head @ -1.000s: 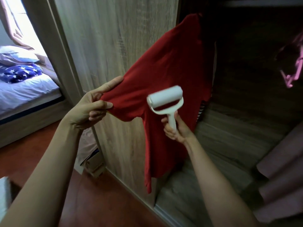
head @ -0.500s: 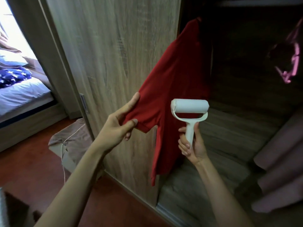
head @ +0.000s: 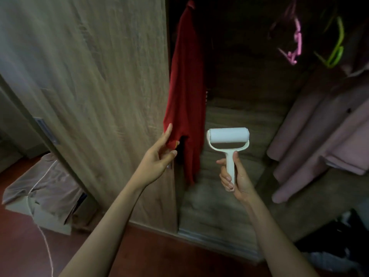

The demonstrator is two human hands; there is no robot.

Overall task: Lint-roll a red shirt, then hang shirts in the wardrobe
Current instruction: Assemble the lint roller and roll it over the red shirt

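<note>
Dropping back to hang straight mid-frame, the red shirt (head: 185, 86) seems released by the loosely spread left hand (head: 157, 156); right hand (head: 233, 176) grips the lint roller (head: 227, 135); rolling likely finished

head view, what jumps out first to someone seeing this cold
The red shirt draws the eye first, hanging at the left edge of the dark open wardrobe, beside the wood-grain door. Next comes the white lint roller, held upright by the right hand just right of the shirt, while the left hand touches the sleeve end.
</note>
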